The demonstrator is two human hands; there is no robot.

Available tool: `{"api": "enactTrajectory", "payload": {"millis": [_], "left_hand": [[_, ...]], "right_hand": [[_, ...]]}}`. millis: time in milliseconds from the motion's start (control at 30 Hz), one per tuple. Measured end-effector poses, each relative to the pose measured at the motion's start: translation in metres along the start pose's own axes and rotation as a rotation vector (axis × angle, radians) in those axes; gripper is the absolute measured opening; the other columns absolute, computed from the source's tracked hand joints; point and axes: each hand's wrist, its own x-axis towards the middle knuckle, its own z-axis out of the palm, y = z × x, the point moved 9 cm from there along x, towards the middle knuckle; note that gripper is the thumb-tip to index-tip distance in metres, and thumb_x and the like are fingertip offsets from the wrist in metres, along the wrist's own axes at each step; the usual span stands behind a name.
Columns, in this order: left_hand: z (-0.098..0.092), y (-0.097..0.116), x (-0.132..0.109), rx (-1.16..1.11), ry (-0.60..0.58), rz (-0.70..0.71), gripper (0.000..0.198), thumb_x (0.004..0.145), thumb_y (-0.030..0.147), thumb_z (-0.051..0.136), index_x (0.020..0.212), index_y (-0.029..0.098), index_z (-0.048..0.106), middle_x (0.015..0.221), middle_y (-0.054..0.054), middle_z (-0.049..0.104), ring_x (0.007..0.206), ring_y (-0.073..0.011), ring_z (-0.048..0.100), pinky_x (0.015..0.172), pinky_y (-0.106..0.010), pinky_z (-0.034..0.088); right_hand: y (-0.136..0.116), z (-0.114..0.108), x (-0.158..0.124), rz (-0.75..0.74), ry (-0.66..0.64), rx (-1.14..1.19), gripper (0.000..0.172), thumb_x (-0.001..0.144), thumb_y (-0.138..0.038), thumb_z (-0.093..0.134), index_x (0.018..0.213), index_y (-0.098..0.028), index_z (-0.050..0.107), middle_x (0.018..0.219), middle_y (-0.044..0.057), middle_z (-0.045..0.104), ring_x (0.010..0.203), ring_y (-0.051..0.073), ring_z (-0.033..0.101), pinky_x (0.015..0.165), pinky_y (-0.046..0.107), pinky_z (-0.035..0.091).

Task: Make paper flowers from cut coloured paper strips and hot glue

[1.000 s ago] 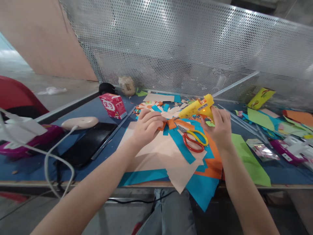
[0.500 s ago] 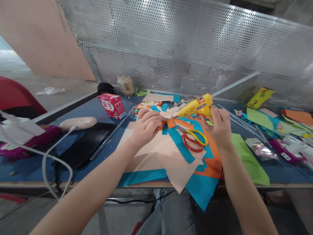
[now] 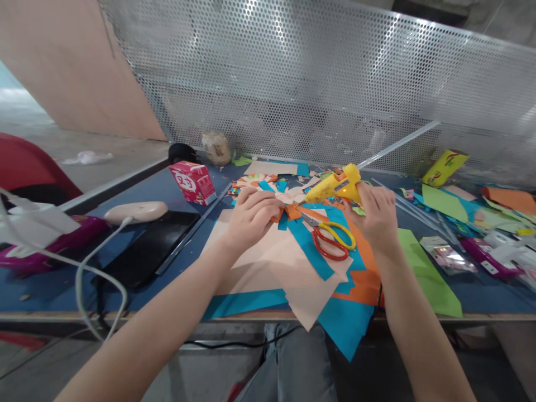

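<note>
My right hand (image 3: 374, 215) is closed round the handle of a yellow hot glue gun (image 3: 330, 187). A long clear glue stick (image 3: 397, 146) juts from the gun's back, and its nozzle points down and left at the orange paper strip (image 3: 292, 211). My left hand (image 3: 256, 216) pinches that strip at its left end, with the fingertips partly hidden. Scissors (image 3: 333, 240) with one red and one yellow handle lie just below, on sheets of pale pink paper (image 3: 255, 262) and blue paper (image 3: 345, 324). Beyond my left hand is a paper flower (image 3: 253, 181).
A pink box (image 3: 192, 183), a black phone (image 3: 151, 245) and a white cabled device (image 3: 136, 212) stand left. Right are green paper (image 3: 422, 273), a small plastic packet (image 3: 448, 254) and a yellow roll (image 3: 446, 167). A perforated metal panel (image 3: 293, 84) closes the back.
The glue gun has dipped and tilted slightly, bringing its nozzle closer to the orange strip. My left hand has stayed nearly still, holding the strip.
</note>
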Motion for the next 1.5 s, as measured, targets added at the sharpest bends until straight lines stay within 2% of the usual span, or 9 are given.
{"api": "enactTrajectory", "payload": {"millis": [233,367,567,733,833,1000,1133,1233,1500], "left_hand": [[-0.003,0.004,0.003,0.033,0.023,0.034,0.019,0.081,0.005,0.046,0.072,0.022,0.043,0.078,0.002,0.071,0.078,-0.0141,0.064,0.074,-0.034,0.04],[-0.006,0.003,0.003,0.045,0.05,0.024,0.02,0.08,0.005,0.049,0.072,0.022,0.041,0.077,0.002,0.07,0.077,-0.0152,0.064,0.076,-0.035,0.041],[-0.008,0.004,0.001,0.008,0.065,0.013,0.021,0.079,0.007,0.052,0.071,0.023,0.041,0.077,0.002,0.07,0.078,-0.0157,0.063,0.078,-0.037,0.041],[-0.006,0.008,0.002,-0.091,0.047,0.001,0.021,0.078,0.007,0.053,0.07,0.022,0.04,0.076,0.001,0.069,0.076,-0.0154,0.063,0.076,-0.036,0.043],[0.002,-0.01,-0.003,-0.234,0.044,-0.252,0.02,0.076,0.01,0.054,0.071,0.022,0.039,0.074,0.0,0.066,0.074,-0.0153,0.062,0.07,-0.034,0.045],[0.029,-0.046,-0.024,-0.564,0.064,-0.769,0.028,0.069,0.024,0.066,0.073,0.021,0.039,0.073,0.002,0.055,0.07,-0.0123,0.058,0.06,-0.025,0.046],[0.048,-0.055,-0.038,-0.781,0.084,-1.019,0.037,0.064,0.032,0.071,0.072,0.021,0.037,0.07,0.005,0.048,0.06,-0.0082,0.051,0.055,-0.021,0.045],[0.053,-0.049,-0.035,-0.835,0.025,-0.995,0.034,0.065,0.03,0.069,0.073,0.021,0.038,0.072,0.004,0.05,0.062,-0.0085,0.052,0.056,-0.022,0.045],[0.033,-0.021,-0.015,-0.533,-0.083,-0.556,0.018,0.073,0.012,0.055,0.072,0.021,0.04,0.078,-0.002,0.062,0.073,-0.0141,0.059,0.064,-0.027,0.045]], "right_hand": [[0.001,0.001,0.001,-0.018,-0.02,-0.061,0.04,0.084,-0.04,0.047,0.117,-0.018,0.054,0.095,0.011,0.063,0.092,0.023,0.057,0.085,0.039,0.039],[0.011,0.008,0.004,0.12,-0.077,-0.004,0.046,0.079,-0.042,0.052,0.114,-0.014,0.054,0.097,0.013,0.064,0.094,0.025,0.057,0.085,0.039,0.039],[0.063,0.066,-0.033,0.747,-0.52,0.172,0.038,0.082,-0.04,0.042,0.098,-0.012,0.061,0.091,0.013,0.066,0.089,0.024,0.061,0.074,0.03,0.044],[0.079,0.096,-0.07,0.922,-0.826,0.029,0.04,0.077,-0.043,0.052,0.103,-0.014,0.062,0.102,0.015,0.065,0.101,0.031,0.057,0.082,0.039,0.043],[0.075,0.079,-0.049,0.811,-0.602,-0.048,0.042,0.075,-0.04,0.059,0.106,-0.012,0.06,0.109,0.019,0.061,0.106,0.036,0.052,0.086,0.05,0.039],[0.006,0.005,0.0,0.189,0.086,0.187,0.022,0.083,-0.028,0.052,0.103,-0.021,0.058,0.1,0.009,0.063,0.1,0.023,0.056,0.09,0.04,0.038],[-0.042,-0.012,0.003,-0.093,0.143,0.311,0.035,0.085,-0.025,0.052,0.12,-0.026,0.05,0.109,0.006,0.063,0.102,0.02,0.057,0.092,0.037,0.039],[-0.052,-0.005,0.004,-0.09,0.055,0.341,0.046,0.085,-0.029,0.051,0.13,-0.025,0.043,0.122,0.007,0.058,0.111,0.021,0.053,0.097,0.039,0.037],[-0.052,-0.004,0.008,-0.067,-0.016,0.335,0.047,0.086,-0.037,0.05,0.131,-0.023,0.044,0.125,0.007,0.058,0.114,0.022,0.05,0.099,0.039,0.035]]}}
